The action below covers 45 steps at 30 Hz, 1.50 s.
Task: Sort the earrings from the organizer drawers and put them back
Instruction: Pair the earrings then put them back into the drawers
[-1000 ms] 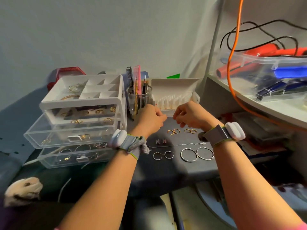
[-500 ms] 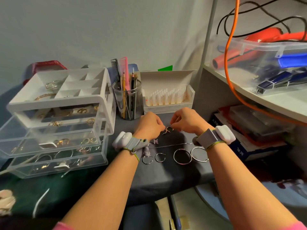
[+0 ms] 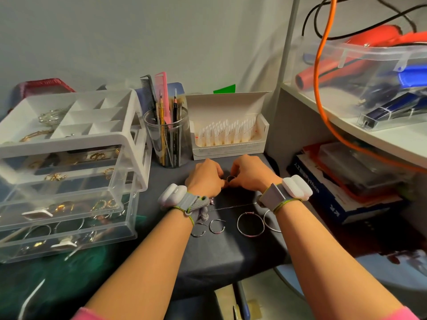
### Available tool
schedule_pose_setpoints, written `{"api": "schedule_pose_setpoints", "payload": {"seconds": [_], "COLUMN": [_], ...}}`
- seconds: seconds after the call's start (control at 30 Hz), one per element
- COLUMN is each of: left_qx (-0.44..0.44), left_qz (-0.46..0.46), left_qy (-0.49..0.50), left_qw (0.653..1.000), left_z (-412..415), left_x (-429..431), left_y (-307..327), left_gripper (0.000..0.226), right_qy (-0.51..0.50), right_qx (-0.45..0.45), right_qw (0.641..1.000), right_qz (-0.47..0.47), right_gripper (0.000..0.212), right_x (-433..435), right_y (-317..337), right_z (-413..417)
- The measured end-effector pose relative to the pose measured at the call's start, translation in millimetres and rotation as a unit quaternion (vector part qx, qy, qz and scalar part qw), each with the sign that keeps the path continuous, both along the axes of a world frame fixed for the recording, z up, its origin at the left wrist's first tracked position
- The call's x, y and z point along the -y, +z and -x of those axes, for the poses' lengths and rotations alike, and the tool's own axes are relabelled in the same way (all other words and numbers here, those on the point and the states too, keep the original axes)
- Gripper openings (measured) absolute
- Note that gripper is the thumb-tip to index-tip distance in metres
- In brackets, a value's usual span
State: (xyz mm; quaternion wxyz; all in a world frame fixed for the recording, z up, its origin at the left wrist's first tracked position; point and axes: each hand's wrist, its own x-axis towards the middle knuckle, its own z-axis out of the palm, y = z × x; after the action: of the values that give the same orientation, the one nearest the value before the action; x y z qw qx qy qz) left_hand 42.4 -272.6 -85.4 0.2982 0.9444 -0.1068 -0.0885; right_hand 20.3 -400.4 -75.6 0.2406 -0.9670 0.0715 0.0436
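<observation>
A clear three-drawer organizer (image 3: 69,181) stands at the left, its drawers pulled out and holding gold and silver earrings. On the grey cloth (image 3: 221,255) lie two small silver hoops (image 3: 217,226) and two large silver hoops (image 3: 250,224). My left hand (image 3: 204,177) and my right hand (image 3: 248,173) are close together above them, fingers curled. Between their fingertips sits a small ring-shaped earring (image 3: 230,179), pinched by my right hand. My left fingertips touch it or hover beside it; I cannot tell which. Other small earrings under the hands are hidden.
A clear cup of pens and combs (image 3: 167,137) and an open white box of small vials (image 3: 228,135) stand just behind the hands. A shelf unit at the right carries a plastic bin (image 3: 369,72) with an orange cable (image 3: 323,88). Books (image 3: 335,195) are stacked below.
Both hands have come nearer to me, from the white box down to the cloth, and closed together over the small earrings. The camera view shifted left and down.
</observation>
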Motion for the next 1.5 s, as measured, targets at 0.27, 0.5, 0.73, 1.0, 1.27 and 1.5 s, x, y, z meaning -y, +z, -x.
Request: {"api": "schedule_pose_setpoints", "payload": {"seconds": [0.27, 0.5, 0.73, 1.0, 1.27, 1.5], "left_qx": [-0.002, 0.003, 0.024, 0.044, 0.043, 0.035], "left_qz": [-0.011, 0.014, 0.033, 0.052, 0.082, 0.185], "left_qy": [0.000, 0.008, 0.027, 0.039, 0.049, 0.072], "left_qw": [1.000, 1.000, 0.999, 0.997, 0.994, 0.980], "left_z": [-2.8, -1.1, 1.7, 6.6, 9.6, 13.2], "left_x": [1.5, 0.9, -4.7, -10.3, -17.3, -26.0], "left_y": [-1.4, -4.1, -1.4, 8.8, 14.8, 30.1], "left_gripper": [0.019, 0.026, 0.024, 0.023, 0.022, 0.022], "right_qy": [-0.002, -0.022, -0.011, -0.015, -0.018, -0.033], "right_qx": [0.005, 0.022, 0.010, -0.016, 0.003, 0.026], "right_qw": [1.000, 0.999, 1.000, 0.999, 1.000, 0.969], "right_qz": [0.001, 0.009, 0.011, 0.032, -0.011, -0.242], "right_gripper": [0.026, 0.016, 0.020, 0.038, 0.009, 0.007], "right_x": [0.7, 1.5, -2.6, -6.8, -4.6, -5.1], "right_y": [-4.1, -8.1, -5.5, -7.4, -2.9, 12.4], "right_z": [-3.7, -3.3, -2.3, -3.4, 2.2, 16.3]}}
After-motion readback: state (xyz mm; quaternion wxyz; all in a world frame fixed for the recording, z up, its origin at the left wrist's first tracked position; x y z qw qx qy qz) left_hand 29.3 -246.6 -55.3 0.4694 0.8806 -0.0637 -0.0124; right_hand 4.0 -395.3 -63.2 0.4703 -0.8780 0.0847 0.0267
